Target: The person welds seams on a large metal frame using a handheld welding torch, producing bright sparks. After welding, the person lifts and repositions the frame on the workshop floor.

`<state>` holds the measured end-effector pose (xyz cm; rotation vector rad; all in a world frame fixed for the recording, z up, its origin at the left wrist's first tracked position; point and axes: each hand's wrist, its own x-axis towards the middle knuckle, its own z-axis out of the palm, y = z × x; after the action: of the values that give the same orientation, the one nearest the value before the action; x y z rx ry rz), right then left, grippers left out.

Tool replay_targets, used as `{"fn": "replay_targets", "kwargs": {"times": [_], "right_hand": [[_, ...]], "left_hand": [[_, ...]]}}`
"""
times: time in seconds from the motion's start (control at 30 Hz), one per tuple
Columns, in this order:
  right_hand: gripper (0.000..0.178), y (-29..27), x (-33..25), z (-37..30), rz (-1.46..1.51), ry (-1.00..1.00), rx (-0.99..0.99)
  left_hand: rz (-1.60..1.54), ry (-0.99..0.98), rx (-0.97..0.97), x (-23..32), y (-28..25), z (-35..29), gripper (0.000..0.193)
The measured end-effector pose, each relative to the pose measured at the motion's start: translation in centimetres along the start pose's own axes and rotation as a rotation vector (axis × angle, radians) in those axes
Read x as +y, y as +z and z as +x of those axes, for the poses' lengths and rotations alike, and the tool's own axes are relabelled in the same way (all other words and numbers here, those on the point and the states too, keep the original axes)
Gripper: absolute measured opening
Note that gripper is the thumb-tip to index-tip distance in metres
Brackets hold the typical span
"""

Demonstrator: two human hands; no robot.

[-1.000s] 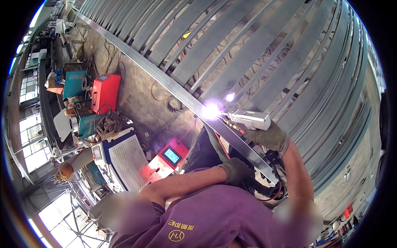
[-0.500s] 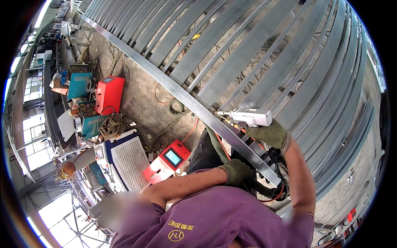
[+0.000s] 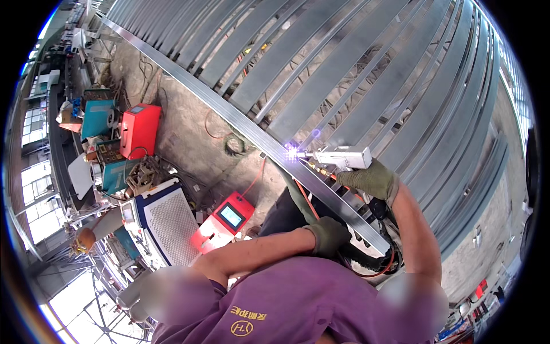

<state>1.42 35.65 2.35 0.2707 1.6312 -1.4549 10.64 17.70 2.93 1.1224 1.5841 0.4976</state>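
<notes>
My right hand (image 3: 369,179), in a green work glove, is closed round a white handheld welding gun (image 3: 344,157). The gun's thin nozzle points left, and a bright violet-white spark (image 3: 293,152) glows at its tip. That spark sits on the long metal rail (image 3: 229,117), where a flat grey slat (image 3: 298,117) of the panel meets it. My left hand (image 3: 329,236), gloved in green too, is closed near my waist by the dark cable bundle (image 3: 366,259). What its fingers grip, if anything, is hidden.
Red machines stand on the floor to the left, one with a lit screen (image 3: 231,215), another farther back (image 3: 140,131). Next to them are a white and blue cabinet (image 3: 172,226) and teal boxes (image 3: 98,117). An orange hose (image 3: 306,199) and loose cables run beneath the rail.
A bright spark has appeared at the welding gun's tip, with the nozzle still at the rail. The whole view has shifted slightly; my left hand stays near my waist.
</notes>
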Motion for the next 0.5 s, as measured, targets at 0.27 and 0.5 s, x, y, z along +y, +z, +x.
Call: {"fn": "replay_targets", "kwargs": {"times": [0.27,0.5], "right_hand": [[0.063,0.4,-1.2,-0.3,-0.086,0.089,0.01],[0.062,0.8,-2.2,-1.1,-0.076,0.06,0.039]], "left_hand": [[0.001,0.051,0.017,-0.2,0.9,0.4,0.037],[-0.026,0.075,0.022,-0.3,0.6,0.0,0.037]]}}
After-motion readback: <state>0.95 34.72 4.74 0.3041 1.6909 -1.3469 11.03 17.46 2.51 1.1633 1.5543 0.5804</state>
